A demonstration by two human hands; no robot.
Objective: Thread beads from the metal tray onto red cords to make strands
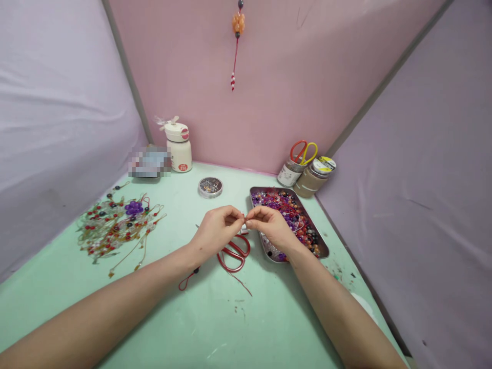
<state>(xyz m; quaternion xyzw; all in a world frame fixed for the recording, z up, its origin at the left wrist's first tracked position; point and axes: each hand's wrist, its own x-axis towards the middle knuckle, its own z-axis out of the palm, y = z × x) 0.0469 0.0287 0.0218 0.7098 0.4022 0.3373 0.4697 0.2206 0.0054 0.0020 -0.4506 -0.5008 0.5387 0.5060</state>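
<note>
My left hand [218,227] and my right hand [272,225] meet fingertip to fingertip above the middle of the table. Both are closed in a pinch on something tiny, too small to name. Red-handled scissors [234,253] lie just below my left hand, partly hidden by it. A red cord loop [186,282] with a dark bead shows beneath my left wrist, and a loose red thread [242,284] trails near the scissors. Beside my right hand is a metal tray [326,252] of purple, red, black, orange and clear beads [303,225], partly covered by that hand.
Beaded strings [115,225] with a purple bead cluster [134,207] are heaped at the left. Behind stand a white bottle [180,148], a round spool [210,187], a can [289,173] holding scissors and a jar [310,180]. A beaded ornament [238,24] hangs on the pink wall.
</note>
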